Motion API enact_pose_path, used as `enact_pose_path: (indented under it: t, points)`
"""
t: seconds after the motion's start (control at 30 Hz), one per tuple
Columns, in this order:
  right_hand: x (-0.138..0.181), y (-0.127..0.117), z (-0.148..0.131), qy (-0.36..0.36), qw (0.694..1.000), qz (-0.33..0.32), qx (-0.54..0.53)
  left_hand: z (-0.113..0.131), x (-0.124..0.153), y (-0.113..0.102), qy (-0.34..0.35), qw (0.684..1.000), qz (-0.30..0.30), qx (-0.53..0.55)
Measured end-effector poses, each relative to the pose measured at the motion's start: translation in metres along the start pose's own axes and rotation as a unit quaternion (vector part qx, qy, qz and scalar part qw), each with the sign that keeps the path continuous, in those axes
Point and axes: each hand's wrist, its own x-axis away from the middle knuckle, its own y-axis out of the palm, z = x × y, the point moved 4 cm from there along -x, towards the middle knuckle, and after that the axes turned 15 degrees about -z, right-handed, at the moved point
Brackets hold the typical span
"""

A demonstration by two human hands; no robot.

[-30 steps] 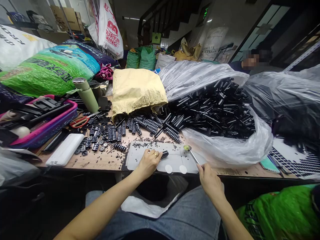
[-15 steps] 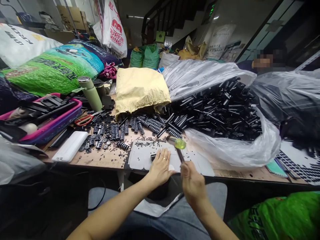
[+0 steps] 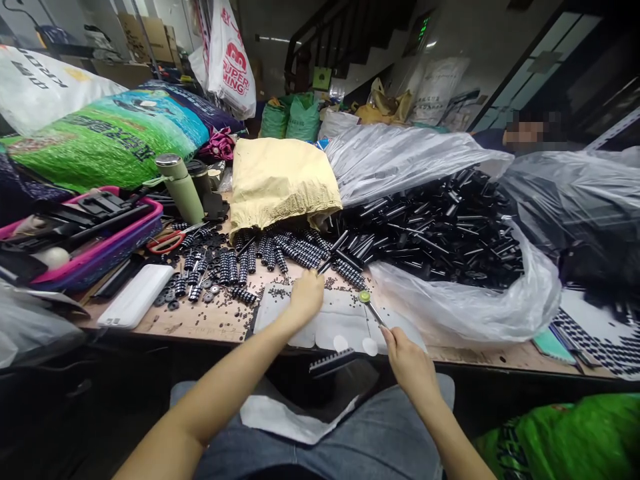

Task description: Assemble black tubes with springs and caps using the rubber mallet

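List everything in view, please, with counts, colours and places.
table: one, light brown, centre
mat: one, grey-white, table's front
hammer: one, yellow-green head, over mat
rings: many, black, on mat and table
tubes: many, black, in clear bag
yellow sack: one, pale yellow, table's back
striped rolls: many, black and white, before yellow sack
toothed piece: one, black, above lap
bottle: one, pale green, table's left
scissors: one, red handles, by bottle
flat box: one, white, front left
basket: one, pink and purple, far left
sacks: several, green, left, back, lower right
person: one, dark top, background right
left hand: one, bare, by tubes
right hand: one, bare, on hammer
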Motion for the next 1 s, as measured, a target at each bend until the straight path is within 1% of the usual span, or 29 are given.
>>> enact_pose_path:
  t: [0.03, 0.1, 0.17, 0.2, 0.23, 0.3, 0.37, 0.43, 0.5, 0.53, 0.57, 0.63, 0.73, 0.8, 0.83, 0.87, 0.9, 0.93, 0.97, 1.0]
  points:
    - [-0.004, 0.003, 0.007, -0.003, 1.0, 0.01, 0.005, -0.009, -0.013, -0.009, -0.013, 1.0, 0.008, -0.016]
    - [-0.011, 0.006, 0.016, -0.032, 0.999, 0.04, 0.001, -0.025, -0.037, -0.024, -0.011, 1.0, 0.006, -0.02]
    - [-0.018, 0.002, 0.013, -0.07, 0.994, 0.078, -0.019, -0.037, -0.051, -0.031, -0.006, 1.0, -0.002, -0.014]
    - [-0.022, -0.003, 0.008, -0.087, 0.991, 0.095, -0.033, -0.041, -0.055, -0.032, -0.012, 1.0, -0.005, -0.008]
    - [-0.027, -0.008, -0.002, -0.104, 0.988, 0.107, -0.049, -0.045, -0.058, -0.032, -0.026, 1.0, -0.006, 0.0]
    - [-0.043, -0.019, -0.031, -0.151, 0.978, 0.11, -0.088, -0.051, -0.063, -0.029, -0.078, 0.997, -0.008, 0.021]
    - [-0.064, -0.024, -0.071, -0.214, 0.965, 0.069, -0.132, -0.055, -0.069, -0.024, -0.148, 0.987, -0.021, 0.05]
    - [-0.086, -0.026, -0.107, -0.242, 0.958, 0.051, -0.146, -0.059, -0.076, -0.019, -0.209, 0.974, -0.039, 0.085]
    - [-0.102, -0.023, -0.132, -0.261, 0.951, 0.031, -0.162, -0.064, -0.081, -0.017, -0.243, 0.961, -0.046, 0.125]
    - [-0.107, -0.021, -0.138, -0.269, 0.947, 0.021, -0.173, -0.066, -0.081, -0.018, -0.249, 0.956, -0.043, 0.146]
    - [-0.109, -0.018, -0.14, -0.277, 0.942, 0.013, -0.187, -0.068, -0.079, -0.019, -0.248, 0.953, -0.036, 0.169]
    - [-0.104, -0.013, -0.134, -0.29, 0.93, -0.001, -0.225, -0.071, -0.072, -0.022, -0.225, 0.95, -0.012, 0.215]
    - [-0.085, -0.005, -0.115, -0.306, 0.903, -0.017, -0.301, -0.068, -0.05, -0.023, -0.166, 0.94, 0.023, 0.297]
    - [-0.07, 0.001, -0.106, -0.314, 0.882, -0.026, -0.35, -0.06, -0.034, -0.018, -0.13, 0.927, 0.022, 0.351]
    - [-0.063, 0.004, -0.104, -0.318, 0.873, -0.031, -0.37, -0.054, -0.026, -0.013, -0.109, 0.917, 0.013, 0.383]
    - [-0.057, 0.006, -0.103, -0.321, 0.865, -0.036, -0.385, -0.048, -0.018, -0.008, -0.081, 0.899, 0.001, 0.43]
    - [-0.052, 0.007, -0.104, -0.325, 0.857, -0.045, -0.397, -0.041, -0.011, -0.003, -0.052, 0.869, -0.012, 0.492]
    - [-0.048, 0.006, -0.104, -0.327, 0.852, -0.049, -0.405, -0.034, -0.004, 0.002, -0.022, 0.827, -0.022, 0.561]
    - [-0.045, 0.003, -0.104, -0.327, 0.853, -0.041, -0.405, -0.028, 0.002, 0.005, 0.002, 0.778, -0.028, 0.627]
    - [-0.042, -0.003, -0.104, -0.327, 0.86, -0.022, -0.392, -0.023, 0.008, 0.008, 0.017, 0.733, -0.03, 0.679]
